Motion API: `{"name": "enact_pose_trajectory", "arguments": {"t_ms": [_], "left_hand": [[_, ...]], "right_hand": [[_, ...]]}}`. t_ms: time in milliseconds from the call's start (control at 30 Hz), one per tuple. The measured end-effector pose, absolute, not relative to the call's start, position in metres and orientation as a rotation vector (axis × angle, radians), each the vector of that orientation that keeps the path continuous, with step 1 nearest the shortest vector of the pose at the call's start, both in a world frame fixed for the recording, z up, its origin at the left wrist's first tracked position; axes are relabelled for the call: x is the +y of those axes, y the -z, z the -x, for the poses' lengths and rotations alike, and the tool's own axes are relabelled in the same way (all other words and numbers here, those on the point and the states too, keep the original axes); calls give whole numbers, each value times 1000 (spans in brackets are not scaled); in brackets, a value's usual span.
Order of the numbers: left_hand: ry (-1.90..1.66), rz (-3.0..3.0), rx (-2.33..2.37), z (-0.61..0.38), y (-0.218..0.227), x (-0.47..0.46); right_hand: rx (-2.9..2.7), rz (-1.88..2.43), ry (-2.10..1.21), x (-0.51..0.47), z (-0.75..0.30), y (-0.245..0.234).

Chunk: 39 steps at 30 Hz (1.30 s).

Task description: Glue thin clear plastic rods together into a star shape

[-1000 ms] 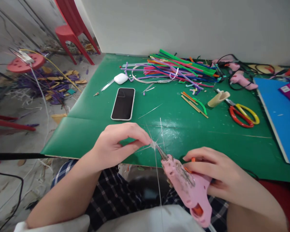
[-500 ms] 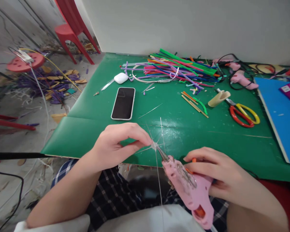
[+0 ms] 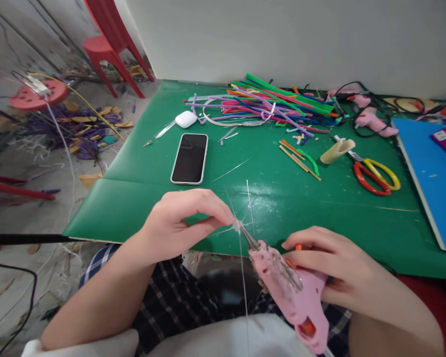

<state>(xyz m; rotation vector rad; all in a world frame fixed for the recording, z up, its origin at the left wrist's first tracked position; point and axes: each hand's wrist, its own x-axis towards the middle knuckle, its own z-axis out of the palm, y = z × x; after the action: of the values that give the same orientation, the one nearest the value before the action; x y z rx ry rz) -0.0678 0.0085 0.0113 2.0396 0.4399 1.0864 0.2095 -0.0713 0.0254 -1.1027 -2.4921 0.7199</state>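
Note:
My left hand is closed in a pinch on a star-shaped bundle of thin clear strands, which spread outward from a whitish centre. One long strand hangs down past the table edge. In my right hand is a pink hot glue gun, with fingers wrapped round its handle and orange trigger. Its metal nozzle points up and left and meets the whitish centre close to my left fingertips. Dark smudges mark the gun's body. Whether glue is flowing I cannot tell.
On the green table lie a phone, a white case, many coloured pipe cleaners, thin sticks, a beige tube and scissors. A blue board is at right. Another pink glue gun lies behind.
Almost nothing differs. Both hands, the glue gun and the strand bundle keep nearly the same place, and the nozzle stays at the bundle's centre.

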Motion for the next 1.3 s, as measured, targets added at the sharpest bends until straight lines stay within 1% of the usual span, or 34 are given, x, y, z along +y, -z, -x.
{"name": "enact_pose_trajectory", "arguments": {"t_ms": [333, 1300], "left_hand": [[-1096, -2035, 420, 66, -13, 9], [-1091, -2043, 429, 68, -12, 7]], "right_hand": [[-2498, 1083, -674, -72, -210, -25], [-2514, 1090, -677, -72, -213, -27]]}}
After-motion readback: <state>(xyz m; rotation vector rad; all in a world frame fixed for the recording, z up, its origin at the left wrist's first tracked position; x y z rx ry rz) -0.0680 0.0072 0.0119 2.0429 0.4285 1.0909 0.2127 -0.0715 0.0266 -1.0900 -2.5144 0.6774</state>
